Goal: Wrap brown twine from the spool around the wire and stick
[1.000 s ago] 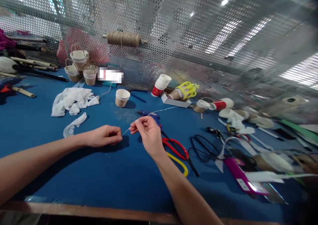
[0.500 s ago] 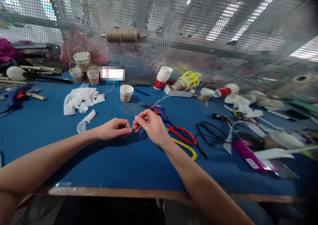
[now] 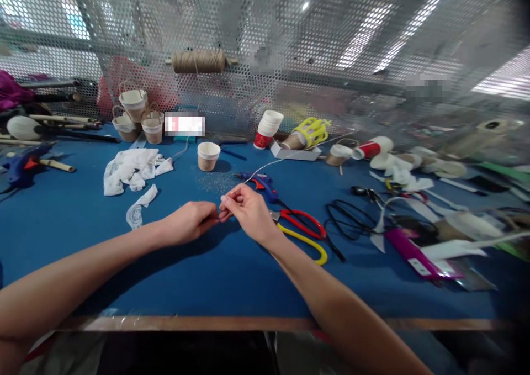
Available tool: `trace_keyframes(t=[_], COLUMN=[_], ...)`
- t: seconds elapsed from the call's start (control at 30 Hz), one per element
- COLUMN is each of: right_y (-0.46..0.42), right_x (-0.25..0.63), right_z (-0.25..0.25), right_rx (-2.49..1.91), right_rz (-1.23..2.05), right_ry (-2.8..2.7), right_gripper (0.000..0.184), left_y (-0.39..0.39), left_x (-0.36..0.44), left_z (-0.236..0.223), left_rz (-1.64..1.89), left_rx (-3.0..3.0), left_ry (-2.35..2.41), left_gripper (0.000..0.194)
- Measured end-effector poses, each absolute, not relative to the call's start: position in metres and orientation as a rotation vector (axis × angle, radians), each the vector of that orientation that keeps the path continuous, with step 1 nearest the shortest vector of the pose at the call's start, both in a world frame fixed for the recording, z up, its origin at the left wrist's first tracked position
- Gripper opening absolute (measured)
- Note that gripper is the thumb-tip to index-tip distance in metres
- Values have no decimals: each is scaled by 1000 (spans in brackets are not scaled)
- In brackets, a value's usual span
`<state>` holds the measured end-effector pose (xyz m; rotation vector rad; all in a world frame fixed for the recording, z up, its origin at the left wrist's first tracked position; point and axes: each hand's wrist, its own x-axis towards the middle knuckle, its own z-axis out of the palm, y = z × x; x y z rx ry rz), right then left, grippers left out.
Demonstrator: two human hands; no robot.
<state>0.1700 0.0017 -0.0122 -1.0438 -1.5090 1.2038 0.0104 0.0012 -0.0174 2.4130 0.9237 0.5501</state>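
My left hand (image 3: 191, 221) and my right hand (image 3: 245, 212) meet fingertip to fingertip over the blue table (image 3: 207, 275). Both are pinched on a thin silvery string (image 3: 265, 169) that runs from my right fingers back toward the right, past the blue glue gun (image 3: 260, 180). The stretch of string between the two hands is hidden by my fingers. A patch of glittery specks (image 3: 213, 183) lies just beyond my hands, in front of a small paper cup (image 3: 207, 156).
Red and yellow scissors (image 3: 301, 230) lie right of my right wrist, black scissors (image 3: 350, 226) further right. White lace scraps (image 3: 130, 168) lie at the left. Small cup baskets (image 3: 136, 115), stacked cups (image 3: 268, 128), a twine spool (image 3: 199, 61) and perforated mesh stand at the back.
My hands have come together: the bare string seen between them a second ago no longer shows. The view has tilted down a little and shifted.
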Motion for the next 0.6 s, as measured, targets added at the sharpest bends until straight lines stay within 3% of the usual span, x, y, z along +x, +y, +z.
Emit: trace_keyframes(t=[0.37,0.6], right_y=[11,13], right_x=[184,185], right_z=[-7,-5], right_rx=[-1014,-974], right_rz=[1194,1205], right_ry=[-1415,-1406], right_gripper=[17,14], left_y=[12,17], left_x=[-3,-10], left_z=[0,1], left_rz=[281,296], left_rx=[2128,2057], left_ry=[813,810], left_gripper=[23,26])
